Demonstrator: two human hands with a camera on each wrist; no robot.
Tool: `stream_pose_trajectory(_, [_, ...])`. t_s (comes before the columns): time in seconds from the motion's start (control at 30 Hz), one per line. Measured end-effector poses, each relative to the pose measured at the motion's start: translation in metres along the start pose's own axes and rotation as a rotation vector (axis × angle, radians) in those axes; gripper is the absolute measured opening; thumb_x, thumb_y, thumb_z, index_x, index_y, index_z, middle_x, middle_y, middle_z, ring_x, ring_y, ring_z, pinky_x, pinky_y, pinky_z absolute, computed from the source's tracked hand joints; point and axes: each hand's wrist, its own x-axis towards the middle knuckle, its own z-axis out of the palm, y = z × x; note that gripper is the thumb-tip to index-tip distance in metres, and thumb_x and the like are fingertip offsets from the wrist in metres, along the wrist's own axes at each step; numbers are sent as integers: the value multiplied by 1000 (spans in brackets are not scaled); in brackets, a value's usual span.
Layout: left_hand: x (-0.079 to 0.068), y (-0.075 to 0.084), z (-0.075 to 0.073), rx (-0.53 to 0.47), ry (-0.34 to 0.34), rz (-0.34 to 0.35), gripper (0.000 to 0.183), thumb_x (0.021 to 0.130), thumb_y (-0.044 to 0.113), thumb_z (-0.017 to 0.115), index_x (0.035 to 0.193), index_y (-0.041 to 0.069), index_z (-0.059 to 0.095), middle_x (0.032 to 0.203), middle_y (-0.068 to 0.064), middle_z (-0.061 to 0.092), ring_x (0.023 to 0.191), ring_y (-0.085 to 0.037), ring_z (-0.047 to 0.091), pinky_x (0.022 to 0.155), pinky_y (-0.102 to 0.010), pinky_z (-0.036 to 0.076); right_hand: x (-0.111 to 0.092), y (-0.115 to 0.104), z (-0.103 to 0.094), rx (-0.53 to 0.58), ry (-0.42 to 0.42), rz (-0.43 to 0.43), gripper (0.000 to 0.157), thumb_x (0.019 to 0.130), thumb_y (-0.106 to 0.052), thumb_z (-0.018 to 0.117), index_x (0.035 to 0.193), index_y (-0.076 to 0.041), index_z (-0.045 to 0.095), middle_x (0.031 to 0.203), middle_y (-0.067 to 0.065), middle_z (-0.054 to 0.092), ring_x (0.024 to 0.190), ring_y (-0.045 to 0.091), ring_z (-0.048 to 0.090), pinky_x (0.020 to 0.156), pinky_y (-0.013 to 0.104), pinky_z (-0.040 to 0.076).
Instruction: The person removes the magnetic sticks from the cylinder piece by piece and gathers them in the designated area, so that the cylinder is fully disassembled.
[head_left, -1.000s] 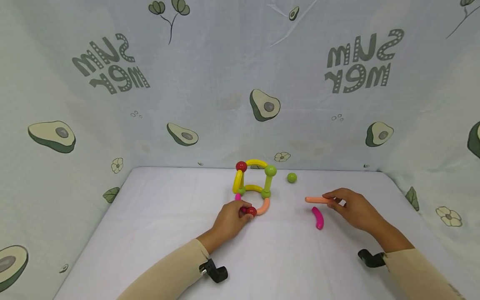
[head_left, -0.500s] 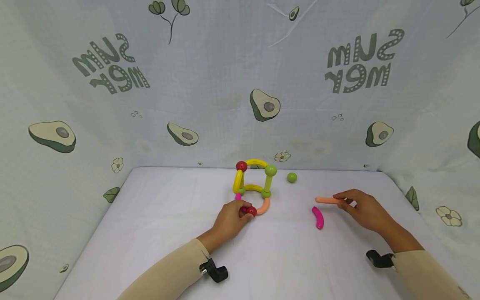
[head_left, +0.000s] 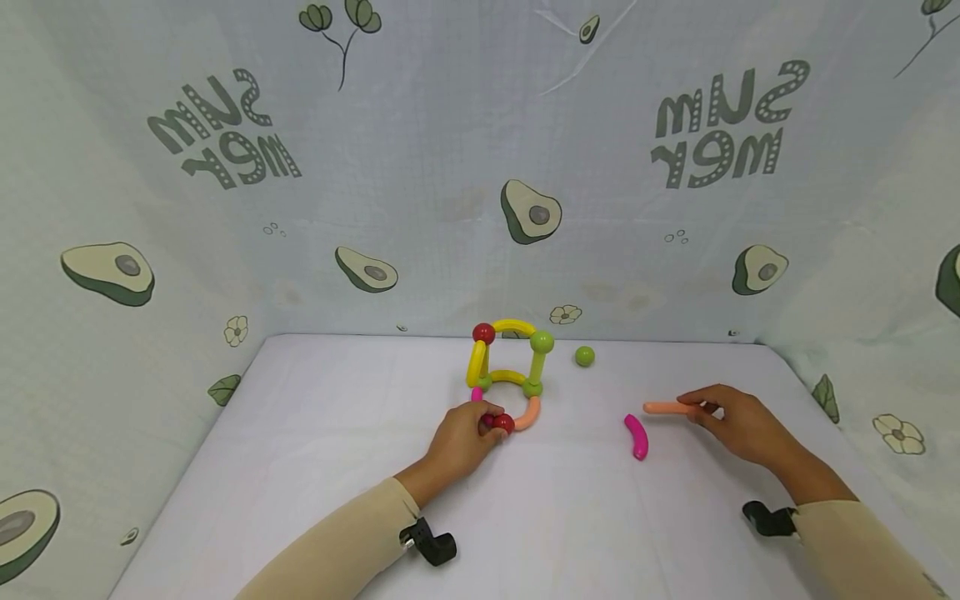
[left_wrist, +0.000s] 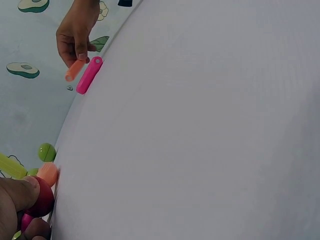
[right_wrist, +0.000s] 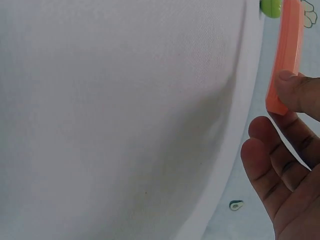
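The orange stick (head_left: 666, 408), pinched in the right hand (head_left: 738, 425), sits at two o'clock from a magenta stick (head_left: 636, 437); at its nine o'clock, the left hand (head_left: 459, 437) pinches the red ball (head_left: 504, 424) on the toy frame (head_left: 508, 377). Seemingly a piece is being readied; joining it calls for careful alignment.

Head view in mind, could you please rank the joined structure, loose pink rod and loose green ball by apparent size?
Largest: joined structure, though the left hand hides part of it
Next: loose pink rod
Smallest: loose green ball
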Motion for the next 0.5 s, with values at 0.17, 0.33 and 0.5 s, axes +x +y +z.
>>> stream_pose_trajectory(0.17, [0,0,0,-1,0,1,33,89,16,82,119,7,73,90,6,62,78,-12,54,67,-22,49,0,6,0,-3,-19,8,27,93,-8,74,119,0,72,111,21,67,94,35,61,74,46,55])
stream_pose_trajectory(0.33, [0,0,0,2,0,0,33,89,16,82,120,7,73,90,7,62,78,-12,54,66,-22,50,0,10,1,-9,-26,29,26,92,-5,74,117,0,72,106,19,67,91,33,60,74,49,56])
stream_pose_trajectory(0.5, [0,1,0,4,3,3,33,89,16,82,119,7,73,89,7,62,78,-12,54,66,-22,49,1,13,1,-10,-46,37,26,92,-4,73,118,1,72,107,21,67,93,36,61,76,52,56])
